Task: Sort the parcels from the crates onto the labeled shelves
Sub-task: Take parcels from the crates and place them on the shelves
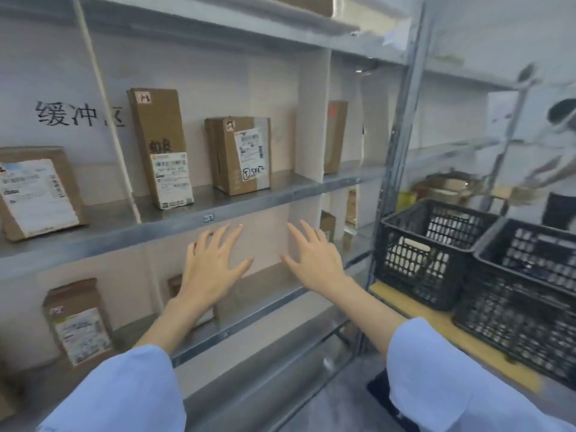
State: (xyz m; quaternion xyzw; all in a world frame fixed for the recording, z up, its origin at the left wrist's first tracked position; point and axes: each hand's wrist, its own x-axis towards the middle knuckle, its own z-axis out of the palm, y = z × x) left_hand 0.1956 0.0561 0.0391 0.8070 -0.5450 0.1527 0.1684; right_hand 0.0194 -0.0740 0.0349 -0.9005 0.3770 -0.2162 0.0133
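My left hand (pixel 213 263) and my right hand (pixel 313 258) are both held out with fingers spread, empty, in front of the metal shelf unit (pixel 174 221). On the middle shelf stand a tall brown parcel (pixel 160 148), a squat brown parcel (pixel 240 154) and a leaning parcel (pixel 37 191) at the far left. A lower shelf holds another labelled parcel (pixel 78 321), and a small box is partly hidden behind my left wrist. Two black plastic crates (pixel 430 251) (pixel 523 294) sit to the right on a wooden surface.
A white divider (pixel 313 116) splits the shelf; behind it stands a brown parcel (pixel 335 135). A grey upright post (pixel 396 151) separates the shelves from the crates. Another person (pixel 561 169) works at the far right. Handwritten characters mark the back wall.
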